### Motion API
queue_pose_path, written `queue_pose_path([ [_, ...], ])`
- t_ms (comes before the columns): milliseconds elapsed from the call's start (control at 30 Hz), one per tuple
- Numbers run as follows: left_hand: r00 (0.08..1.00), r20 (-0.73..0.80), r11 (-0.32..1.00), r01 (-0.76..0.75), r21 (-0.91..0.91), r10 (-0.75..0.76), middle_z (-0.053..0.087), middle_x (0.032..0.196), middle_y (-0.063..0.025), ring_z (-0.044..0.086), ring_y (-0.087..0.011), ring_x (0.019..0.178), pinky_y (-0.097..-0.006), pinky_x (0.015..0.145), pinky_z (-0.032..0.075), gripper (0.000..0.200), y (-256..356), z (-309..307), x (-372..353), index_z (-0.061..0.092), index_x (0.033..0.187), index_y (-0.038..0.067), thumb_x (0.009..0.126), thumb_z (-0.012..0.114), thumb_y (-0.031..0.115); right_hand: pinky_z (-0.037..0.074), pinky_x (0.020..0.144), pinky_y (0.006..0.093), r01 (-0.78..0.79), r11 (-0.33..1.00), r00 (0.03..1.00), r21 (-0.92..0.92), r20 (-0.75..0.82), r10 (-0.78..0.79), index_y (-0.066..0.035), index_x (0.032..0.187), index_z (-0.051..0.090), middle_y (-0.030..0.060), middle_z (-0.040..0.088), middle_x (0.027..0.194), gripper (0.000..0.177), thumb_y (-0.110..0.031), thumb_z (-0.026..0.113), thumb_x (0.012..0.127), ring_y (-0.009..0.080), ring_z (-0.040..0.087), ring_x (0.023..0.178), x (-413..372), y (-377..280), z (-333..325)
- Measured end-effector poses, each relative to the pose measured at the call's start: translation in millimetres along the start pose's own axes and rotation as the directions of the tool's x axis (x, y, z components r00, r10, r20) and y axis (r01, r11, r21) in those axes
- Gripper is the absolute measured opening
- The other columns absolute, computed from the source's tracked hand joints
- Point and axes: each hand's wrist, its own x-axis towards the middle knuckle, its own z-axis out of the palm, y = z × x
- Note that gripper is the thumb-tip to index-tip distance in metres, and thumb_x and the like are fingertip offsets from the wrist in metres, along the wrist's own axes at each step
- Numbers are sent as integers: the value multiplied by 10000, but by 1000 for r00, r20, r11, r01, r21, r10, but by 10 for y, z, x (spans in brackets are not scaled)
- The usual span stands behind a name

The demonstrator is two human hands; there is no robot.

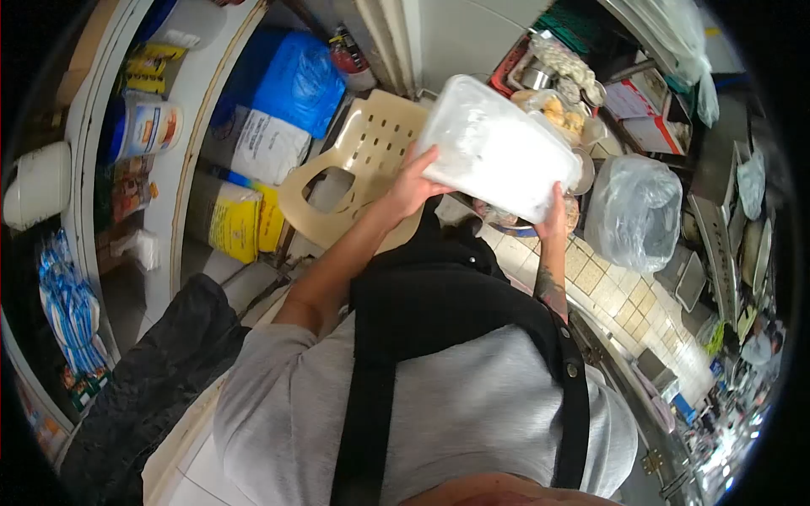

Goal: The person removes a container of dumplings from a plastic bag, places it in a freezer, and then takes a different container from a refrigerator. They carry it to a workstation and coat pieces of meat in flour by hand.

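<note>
A white rectangular plastic tub (pixel 494 148) is held up in front of my chest, slightly tilted. Its surface looks cloudy, and whether a lid covers it I cannot make out. My left hand (pixel 412 187) grips its left edge, thumb on the near face and the other fingers mostly hidden. At the near right corner, my right hand (pixel 553 215) is closed on the tub from the side. Just beyond my left hand stands a beige plastic chair (pixel 384 135) with a slotted back, partly covered by the tub.
Left stand shelves (pixel 198 139) with a labelled white bucket (pixel 152 128), blue-wrapped packs (pixel 304 80) and yellow bags (pixel 234 223). A fire extinguisher (pixel 348 57) is behind the chair. To the right are a clear plastic-bagged bin (pixel 634 211), food containers (pixel 561 114) and a tiled floor (pixel 612 278).
</note>
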Motion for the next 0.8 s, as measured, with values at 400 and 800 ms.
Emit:
queue_pose_path([
  [400,238,-656,469,532,705,716,576,1202,-204,560,-329,1107,-412,936,438,601,-162,-2046,-1195,465,1279,-28,811,717,254,403,1025,590,180,960,983,214,-70,-169,-117,1489,247,140,380,1474,671,-560,298,987,393,419,1308,-275,220,-576],
  [800,337,-941,1000,22,20,11,618,1012,-120,580,-230,807,-345,598,433,528,-695,-1993,-1464,560,1146,59,823,594,475,437,972,623,302,930,947,210,-175,-268,-126,1471,266,148,389,1454,660,-561,343,982,404,446,1274,-538,-235,-791],
])
